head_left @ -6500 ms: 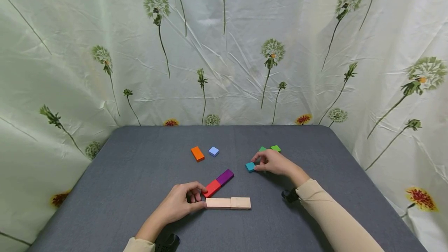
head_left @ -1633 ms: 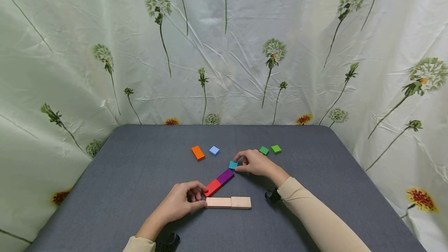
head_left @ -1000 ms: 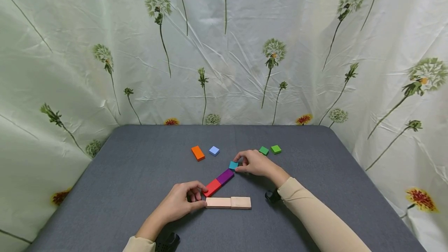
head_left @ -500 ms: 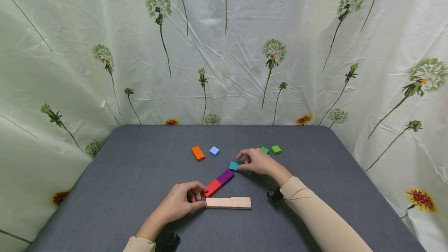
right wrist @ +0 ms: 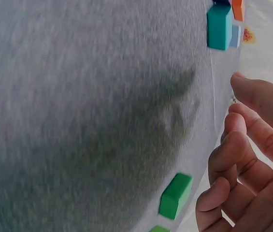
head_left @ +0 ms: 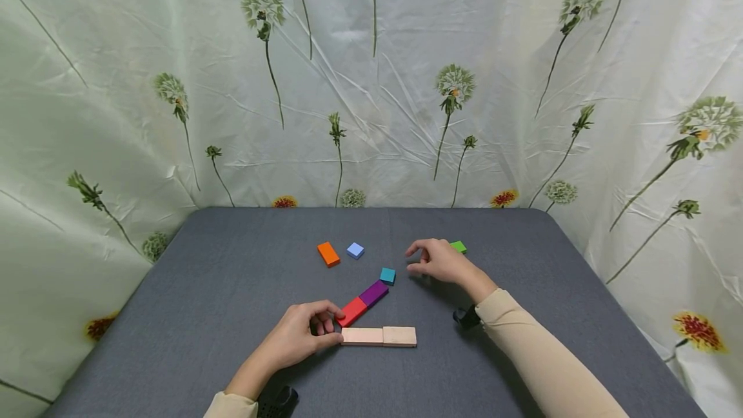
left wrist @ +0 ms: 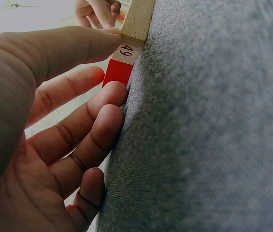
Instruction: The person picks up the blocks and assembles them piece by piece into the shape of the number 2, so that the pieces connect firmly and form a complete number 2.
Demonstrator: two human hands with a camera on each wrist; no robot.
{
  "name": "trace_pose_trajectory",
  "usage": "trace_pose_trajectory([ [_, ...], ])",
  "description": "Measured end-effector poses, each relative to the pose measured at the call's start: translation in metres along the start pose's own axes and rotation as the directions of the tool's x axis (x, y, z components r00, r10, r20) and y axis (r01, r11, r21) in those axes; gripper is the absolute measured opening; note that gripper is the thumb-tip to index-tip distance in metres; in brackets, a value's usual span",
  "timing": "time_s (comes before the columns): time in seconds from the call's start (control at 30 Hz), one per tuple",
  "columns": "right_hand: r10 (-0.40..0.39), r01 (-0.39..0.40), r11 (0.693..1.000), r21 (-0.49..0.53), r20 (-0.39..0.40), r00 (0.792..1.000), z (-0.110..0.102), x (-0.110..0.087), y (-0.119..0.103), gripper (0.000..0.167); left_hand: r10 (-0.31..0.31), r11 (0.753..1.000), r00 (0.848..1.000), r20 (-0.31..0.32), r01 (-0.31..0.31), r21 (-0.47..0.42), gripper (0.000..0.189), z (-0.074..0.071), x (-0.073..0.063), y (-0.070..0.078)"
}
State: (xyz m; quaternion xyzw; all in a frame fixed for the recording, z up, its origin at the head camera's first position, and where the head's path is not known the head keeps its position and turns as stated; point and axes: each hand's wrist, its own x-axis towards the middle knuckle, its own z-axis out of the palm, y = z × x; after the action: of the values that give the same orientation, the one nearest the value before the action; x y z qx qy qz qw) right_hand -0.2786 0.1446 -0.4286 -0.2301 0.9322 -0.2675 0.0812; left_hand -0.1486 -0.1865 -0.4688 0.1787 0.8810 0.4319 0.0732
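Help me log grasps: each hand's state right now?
Left hand: at red block and pale wooden block; grip cannot be told.
Right hand: open, holding nothing.

On the table [head_left: 232,289], head view: front left block [head_left: 362,337] abuts front right block [head_left: 400,337]. Left hand [head_left: 298,337] at their left end. Behind them, diagonal running back-right: near block [head_left: 352,311], middle block [head_left: 374,293], end block [head_left: 387,276]. Back-left: outer block [head_left: 328,255], inner block [head_left: 355,250] right of it. Right hand [head_left: 444,260] right of end block; far-right block [head_left: 458,246] partly behind it.
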Motion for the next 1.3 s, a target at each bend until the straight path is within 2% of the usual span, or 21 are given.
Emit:
trace_pose_trajectory([
  [0.43, 0.138, -0.138, 0.990, 0.002, -0.036, 0.990, -0.014, -0.006, 0.025, 0.037, 0.002, 1.000, 1.000, 0.005, -0.002, -0.006, 0.028, 0.000, -0.001, -0.002],
  [0.7, 0.184, -0.184, 0.983, -0.012, -0.055, 0.981, -0.019, -0.007, 0.033, 0.039, -0.013, 1.000, 1.000, 0.005, 0.013, 0.002, 0.029, 0.000, 0.000, -0.001],
  [1.07, 0.266, -0.269, 0.963, -0.033, -0.069, 0.962, -0.022, -0.007, 0.040, 0.040, -0.006, 1.000, 1.000, 0.009, 0.006, -0.005, 0.028, 0.000, 0.000, -0.001],
  [1.3, 0.290, -0.295, 0.954, -0.048, -0.083, 0.953, -0.022, -0.008, 0.043, 0.037, -0.002, 1.000, 1.000, 0.003, 0.002, -0.001, 0.028, 0.000, 0.000, -0.002],
])
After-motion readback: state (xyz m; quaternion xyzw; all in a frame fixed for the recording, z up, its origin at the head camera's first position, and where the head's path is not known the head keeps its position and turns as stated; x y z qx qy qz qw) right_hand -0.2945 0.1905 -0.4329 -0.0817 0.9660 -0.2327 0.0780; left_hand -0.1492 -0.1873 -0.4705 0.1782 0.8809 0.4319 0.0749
